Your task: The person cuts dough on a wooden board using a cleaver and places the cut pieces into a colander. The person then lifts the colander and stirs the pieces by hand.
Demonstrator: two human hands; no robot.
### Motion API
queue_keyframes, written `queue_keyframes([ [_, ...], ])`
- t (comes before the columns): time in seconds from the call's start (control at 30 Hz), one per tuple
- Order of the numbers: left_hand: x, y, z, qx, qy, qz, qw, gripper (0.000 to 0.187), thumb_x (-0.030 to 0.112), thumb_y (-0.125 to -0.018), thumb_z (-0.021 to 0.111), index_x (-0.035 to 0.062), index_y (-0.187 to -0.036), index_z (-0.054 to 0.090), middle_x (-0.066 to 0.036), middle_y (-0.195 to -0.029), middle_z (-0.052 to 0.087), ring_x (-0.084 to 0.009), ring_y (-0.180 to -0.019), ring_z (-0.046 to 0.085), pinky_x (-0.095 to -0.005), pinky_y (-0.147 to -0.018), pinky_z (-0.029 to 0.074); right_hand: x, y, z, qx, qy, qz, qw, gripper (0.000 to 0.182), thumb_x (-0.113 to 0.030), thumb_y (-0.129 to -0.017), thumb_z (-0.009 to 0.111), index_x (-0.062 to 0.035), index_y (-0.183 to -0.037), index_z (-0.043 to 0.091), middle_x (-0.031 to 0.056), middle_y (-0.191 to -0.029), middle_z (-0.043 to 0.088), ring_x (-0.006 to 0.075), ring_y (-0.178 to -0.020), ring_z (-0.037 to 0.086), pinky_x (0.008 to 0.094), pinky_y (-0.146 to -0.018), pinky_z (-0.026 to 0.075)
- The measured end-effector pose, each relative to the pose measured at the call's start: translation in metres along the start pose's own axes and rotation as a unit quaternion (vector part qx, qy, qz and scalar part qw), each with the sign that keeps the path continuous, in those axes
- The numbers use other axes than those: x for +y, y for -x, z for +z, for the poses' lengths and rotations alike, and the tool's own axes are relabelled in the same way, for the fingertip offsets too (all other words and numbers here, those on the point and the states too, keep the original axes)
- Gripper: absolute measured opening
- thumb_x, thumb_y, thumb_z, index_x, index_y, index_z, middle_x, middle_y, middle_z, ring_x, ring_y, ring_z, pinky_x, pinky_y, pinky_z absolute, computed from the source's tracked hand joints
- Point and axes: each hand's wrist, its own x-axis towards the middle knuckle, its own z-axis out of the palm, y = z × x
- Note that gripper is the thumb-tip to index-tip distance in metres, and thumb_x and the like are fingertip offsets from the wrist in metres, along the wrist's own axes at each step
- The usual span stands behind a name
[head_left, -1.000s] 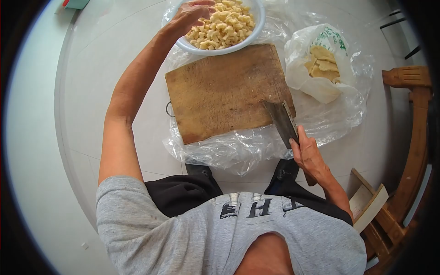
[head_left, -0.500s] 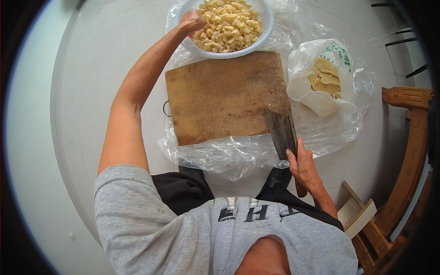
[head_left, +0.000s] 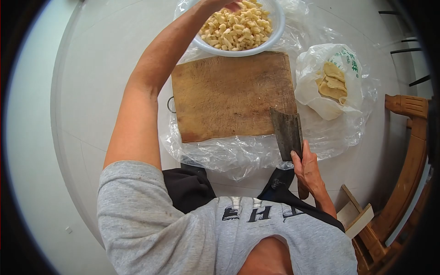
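My right hand (head_left: 308, 169) is closed around the handle of a cleaver (head_left: 288, 135). The dark blade lies over the lower right corner of a worn wooden cutting board (head_left: 229, 98). At the top edge, my left hand (head_left: 228, 3) is over a pale plastic bowl (head_left: 238, 53) heaped with small cut pale-yellow pieces (head_left: 236, 30). Most of that hand is cut off by the frame, so its grip is hidden. To the right of the board, a white plastic bag (head_left: 323, 107) stands open with flat yellowish slices (head_left: 333, 82) inside.
Clear plastic sheeting (head_left: 238, 158) is spread under the board, bowl and bag on a pale tiled floor (head_left: 105, 55). A metal ring (head_left: 171, 104) hangs from the board's left side. Wooden furniture (head_left: 408, 151) stands at the right, with dark thin legs (head_left: 405, 49) above it.
My left hand has moved up and right across the bowl, partly out of view. The whole scene has shifted slightly right. My right hand keeps its hold on the cleaver.
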Motion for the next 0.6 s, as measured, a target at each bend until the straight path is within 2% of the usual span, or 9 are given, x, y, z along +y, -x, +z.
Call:
queue_keyframes([
  [0.07, 0.031, 0.029, -0.007, -0.030, -0.191, -0.154, 0.969, 0.035, 0.020, -0.083, 0.056, -0.0069, -0.106, 0.056, -0.022, -0.090, 0.061, -0.0276, -0.069, 0.065, -0.0309, -0.051, 0.056, 0.002, 0.000, 0.000, -0.003, -0.005, 0.003, 1.000, 0.018, -0.006, -0.085, 0.051, 0.0012, -0.100, 0.042, 0.0212, -0.065, 0.052, 0.0291, -0.053, 0.048, 0.0346, -0.055, 0.042],
  [0.13, 0.010, 0.042, -0.009, -0.013, -0.333, -0.184, 0.925, 0.034, 0.024, -0.084, 0.056, -0.0069, -0.096, 0.060, -0.020, -0.086, 0.061, -0.0252, -0.069, 0.065, -0.0283, -0.047, 0.055, -0.002, -0.001, -0.003, -0.009, -0.003, 0.015, 1.000, 0.018, -0.005, -0.085, 0.051, 0.0014, -0.099, 0.042, 0.0209, -0.064, 0.052, 0.0284, -0.053, 0.048, 0.0345, -0.055, 0.042],
  [0.17, -0.026, 0.046, -0.006, 0.017, -0.383, -0.140, 0.913, 0.031, 0.023, -0.083, 0.055, -0.0062, -0.091, 0.062, -0.020, -0.081, 0.062, -0.0243, -0.069, 0.065, -0.0288, -0.046, 0.054, -0.003, -0.002, -0.004, -0.013, -0.002, 0.020, 1.000, 0.018, -0.005, -0.085, 0.051, 0.0015, -0.099, 0.042, 0.0208, -0.064, 0.052, 0.0280, -0.053, 0.048, 0.0344, -0.055, 0.042],
  [0.2, -0.037, 0.053, -0.004, -0.046, -0.298, -0.132, 0.944, 0.035, 0.016, -0.082, 0.053, -0.0091, -0.107, 0.053, -0.023, -0.100, 0.058, -0.0310, -0.077, 0.066, -0.0399, -0.055, 0.056, -0.002, -0.002, -0.004, -0.011, 0.001, 0.012, 1.000, 0.018, -0.005, -0.085, 0.051, 0.0015, -0.099, 0.042, 0.0205, -0.064, 0.052, 0.0275, -0.053, 0.048, 0.0344, -0.055, 0.042],
  [0.3, -0.035, 0.041, 0.010, -0.016, -0.228, -0.189, 0.955, 0.034, 0.017, -0.082, 0.055, -0.0079, -0.104, 0.056, -0.025, -0.111, 0.054, -0.0291, -0.073, 0.065, -0.0327, -0.056, 0.056, 0.002, -0.003, -0.004, -0.007, 0.008, 0.004, 1.000, 0.018, -0.006, -0.085, 0.051, 0.0016, -0.099, 0.042, 0.0196, -0.063, 0.052, 0.0260, -0.053, 0.049, 0.0344, -0.055, 0.042],
  [0.37, -0.015, 0.041, 0.010, 0.012, -0.002, -0.155, 0.988, 0.038, 0.011, -0.081, 0.057, -0.0086, -0.113, 0.051, -0.026, -0.124, 0.041, -0.0341, -0.072, 0.063, -0.0298, -0.062, 0.057, 0.000, -0.002, -0.002, -0.006, 0.005, 0.018, 1.000, 0.018, -0.006, -0.085, 0.051, 0.0016, -0.099, 0.042, 0.0189, -0.063, 0.052, 0.0252, -0.053, 0.050, 0.0344, -0.055, 0.042],
  [0.43, -0.032, 0.017, 0.003, 0.035, 0.032, -0.059, 0.997, 0.036, 0.008, -0.081, 0.057, -0.0080, -0.113, 0.052, -0.024, -0.112, 0.052, -0.0267, -0.070, 0.063, -0.0280, -0.054, 0.056, 0.002, -0.001, 0.000, -0.003, 0.002, 0.017, 1.000, 0.018, -0.006, -0.085, 0.051, 0.0014, -0.099, 0.042, 0.0183, -0.063, 0.052, 0.0245, -0.053, 0.050, 0.0343, -0.054, 0.042],
  [0.53, -0.021, 0.028, -0.009, 0.027, 0.118, -0.041, 0.992, 0.026, 0.007, -0.079, 0.056, -0.0082, -0.100, 0.057, -0.020, -0.082, 0.062, -0.0278, -0.060, 0.066, -0.0335, -0.050, 0.056, 0.002, -0.001, 0.000, -0.001, 0.002, 0.010, 1.000, 0.017, -0.006, -0.086, 0.051, 0.0012, -0.098, 0.042, 0.0176, -0.062, 0.052, 0.0235, -0.053, 0.050, 0.0343, -0.054, 0.042],
  [0.6, -0.046, 0.016, -0.030, 0.010, 0.045, 0.002, 0.999, 0.024, 0.008, -0.079, 0.056, -0.0064, -0.099, 0.057, -0.019, -0.079, 0.063, -0.0281, -0.057, 0.065, -0.0344, -0.048, 0.055, 0.003, -0.001, -0.001, -0.001, 0.003, 0.010, 1.000, 0.017, -0.006, -0.086, 0.051, 0.0011, -0.098, 0.042, 0.0175, -0.062, 0.052, 0.0231, -0.053, 0.050, 0.0343, -0.054, 0.042],
])
